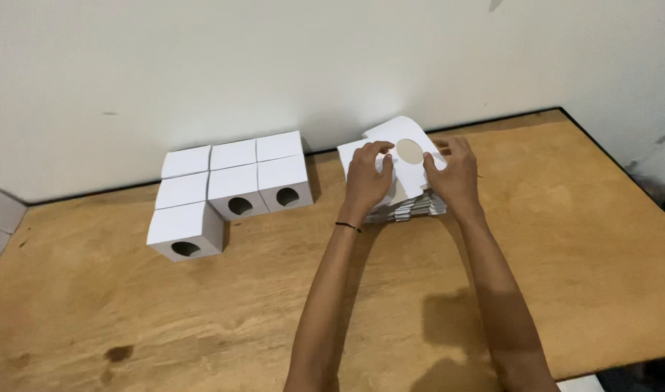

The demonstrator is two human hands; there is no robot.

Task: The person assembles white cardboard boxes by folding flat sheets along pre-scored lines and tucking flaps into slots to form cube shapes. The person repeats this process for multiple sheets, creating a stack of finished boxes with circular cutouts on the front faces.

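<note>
A stack of flat white cardboard box blanks (418, 207) lies on the wooden table (202, 312) near the wall. Both my hands are on its top sheet, a white blank with a round hole (408, 163), which is lifted and tilted off the stack. My left hand (366, 178) grips the sheet's left edge, with a thin dark band on its wrist. My right hand (456, 174) holds the sheet's right edge.
To the left, several folded white cube boxes (231, 181) with round holes in their fronts stand in rows against the wall; one box (185, 231) sits nearest me. The white wall runs behind the table. The table's right edge drops off at the far right.
</note>
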